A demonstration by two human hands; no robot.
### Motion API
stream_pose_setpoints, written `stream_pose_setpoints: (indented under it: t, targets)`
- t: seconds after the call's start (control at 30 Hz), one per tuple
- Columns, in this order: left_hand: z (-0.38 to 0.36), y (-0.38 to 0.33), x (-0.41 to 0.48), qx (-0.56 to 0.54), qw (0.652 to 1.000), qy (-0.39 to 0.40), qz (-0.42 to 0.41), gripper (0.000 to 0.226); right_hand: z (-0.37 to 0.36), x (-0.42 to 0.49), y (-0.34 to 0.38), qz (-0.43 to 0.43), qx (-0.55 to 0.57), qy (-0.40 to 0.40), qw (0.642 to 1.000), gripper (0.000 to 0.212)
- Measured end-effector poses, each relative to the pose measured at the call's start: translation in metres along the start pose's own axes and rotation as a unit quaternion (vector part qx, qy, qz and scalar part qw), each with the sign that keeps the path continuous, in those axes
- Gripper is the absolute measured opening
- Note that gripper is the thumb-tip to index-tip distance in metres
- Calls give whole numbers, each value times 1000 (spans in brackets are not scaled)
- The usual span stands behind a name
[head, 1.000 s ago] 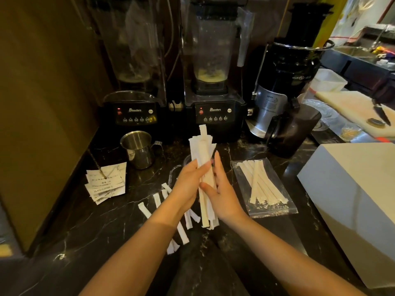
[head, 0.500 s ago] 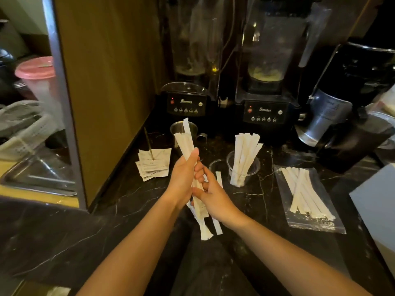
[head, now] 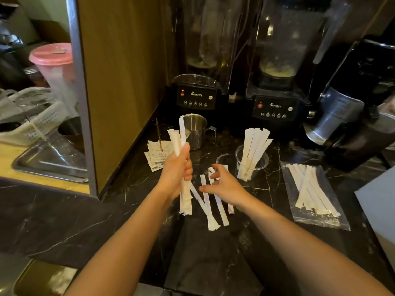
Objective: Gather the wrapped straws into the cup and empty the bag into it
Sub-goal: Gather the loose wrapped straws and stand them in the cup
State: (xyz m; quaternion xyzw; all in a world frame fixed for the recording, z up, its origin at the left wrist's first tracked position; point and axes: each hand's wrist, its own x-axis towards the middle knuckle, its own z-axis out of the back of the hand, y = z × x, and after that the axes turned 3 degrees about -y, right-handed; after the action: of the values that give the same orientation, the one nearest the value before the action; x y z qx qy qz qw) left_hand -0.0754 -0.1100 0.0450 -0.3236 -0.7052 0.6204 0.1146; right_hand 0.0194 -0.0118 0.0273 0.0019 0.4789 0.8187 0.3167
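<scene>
My left hand (head: 177, 171) grips an upright bundle of white wrapped straws (head: 183, 163) above the black marble counter. My right hand (head: 224, 184) hovers open, fingers spread, just over a few loose wrapped straws (head: 210, 208) lying on the counter. A clear plastic cup (head: 252, 163) stands to the right of my hands with several wrapped straws leaning in it. Further right lies a clear plastic bag (head: 314, 195) flat on the counter, holding several more wrapped straws.
A small steel pitcher (head: 195, 131) and a stack of paper receipts (head: 157, 155) sit behind my left hand. Two black blenders (head: 196, 97) and a dark machine (head: 350, 116) line the back. A wooden partition (head: 119, 82) rises on the left; a white box (head: 378, 206) edges the right.
My right hand has let go of the bundle and moved down to the right, over the loose straws. My left hand keeps the bundle upright. The camera view shifted left.
</scene>
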Motion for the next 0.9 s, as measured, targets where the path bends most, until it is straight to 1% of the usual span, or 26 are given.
stream_pose_setpoints:
  t: [0.07, 0.13, 0.2, 0.3, 0.4, 0.5, 0.6, 0.73, 0.9]
  targets:
    - [3, 1, 0, 3, 1000, -2, 7, 33, 1, 8, -10, -42, -53, -32, 997, 99]
    - [6, 3, -1, 3, 1000, 0, 15, 32, -3, 12, -17, -91, -134, -36, 986, 110]
    - [9, 6, -1, 1, 1000, 7, 18, 31, -9, 14, -22, -130, -195, -45, 971, 112]
    - [13, 10, -1, 1, 1000, 20, 20, 32, -19, 14, -28, -171, -222, -68, 957, 113]
    - [16, 14, 0, 2, 999, 29, 34, 33, -26, 15, -30, -189, -254, -80, 945, 115]
    - [19, 18, 0, 4, 998, 40, 40, 34, -32, 15, -30, -191, -296, -66, 933, 116]
    - [21, 20, 0, 5, 998, 49, 47, 35, -37, 15, -31, -187, -310, -68, 930, 111]
    - [25, 24, 1, 3, 997, 61, 54, 36, -36, 14, -31, -150, -289, -79, 942, 89]
    - [28, 27, 3, 5, 996, 64, 63, 36, -32, 11, -32, -113, -292, -64, 948, 70]
